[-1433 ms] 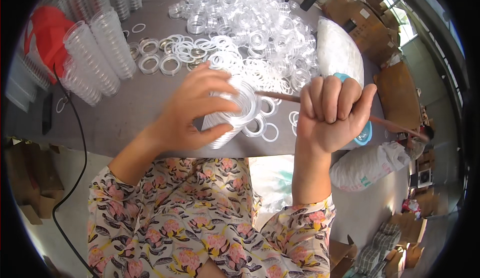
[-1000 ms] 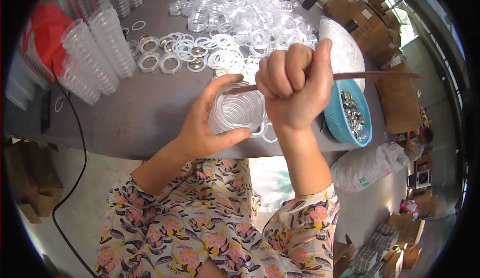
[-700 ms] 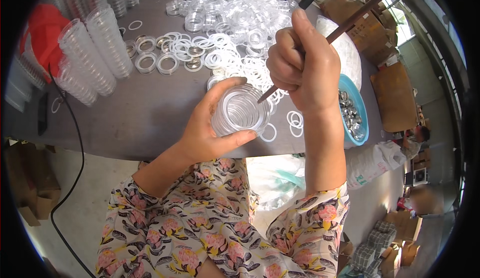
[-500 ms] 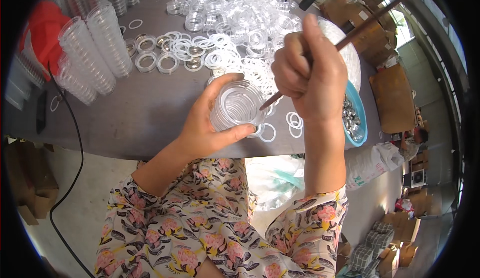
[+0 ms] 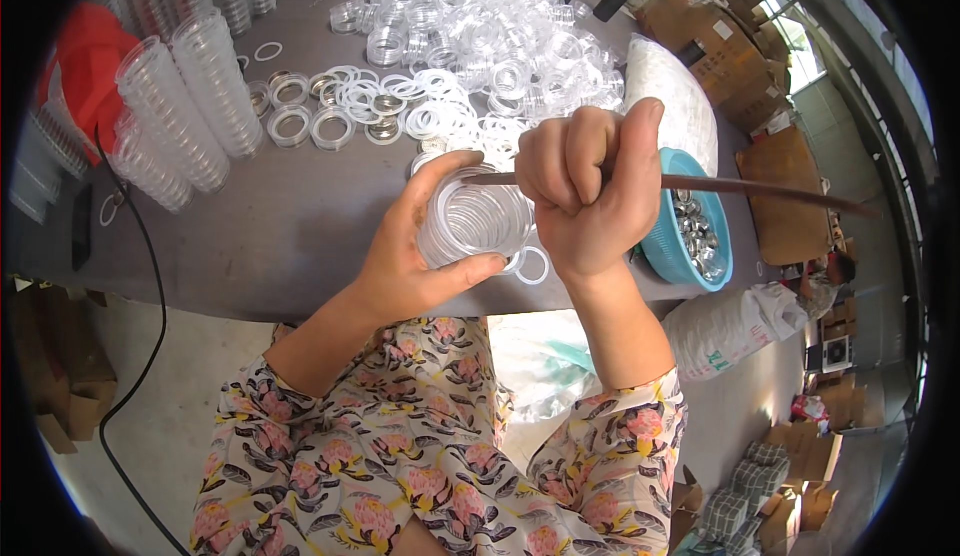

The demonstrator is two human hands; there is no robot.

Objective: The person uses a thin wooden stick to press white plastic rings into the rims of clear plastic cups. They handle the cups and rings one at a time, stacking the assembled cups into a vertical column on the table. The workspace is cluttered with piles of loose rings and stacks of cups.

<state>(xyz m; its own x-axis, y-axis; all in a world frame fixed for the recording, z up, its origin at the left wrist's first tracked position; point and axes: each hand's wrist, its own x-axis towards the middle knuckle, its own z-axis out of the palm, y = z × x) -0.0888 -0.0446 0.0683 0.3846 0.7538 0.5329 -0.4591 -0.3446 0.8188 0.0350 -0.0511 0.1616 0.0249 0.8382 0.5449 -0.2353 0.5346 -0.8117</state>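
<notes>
My left hand [image 5: 398, 246] is wrapped round a clear plastic round piece [image 5: 478, 224], seemingly a stack of nested rings or cups, with its open mouth facing up toward me. A thin brown stick [image 5: 760, 188] is gripped in my right hand [image 5: 595, 181], fingers curled and thumb up. The stick lies nearly level, its tip at the far rim of the clear stack. I cannot tell whether the tip touches it. A loose white ring [image 5: 532, 266] rests on the table just right of the stack.
White flat rings [image 5: 440, 116] spread behind my hands, before a heap of clear plastic rings [image 5: 470, 21]. Tall clear stacks [image 5: 215, 86] and a red object [image 5: 92, 66] stand at left. A blue basket [image 5: 655, 246] with shiny metal pieces sits right. A black cable [image 5: 150, 356] hangs over the left edge.
My right hand has moved down and slightly left. The stick has swung from steeply slanted to nearly level, its tip shifting from the right rim to the far rim.
</notes>
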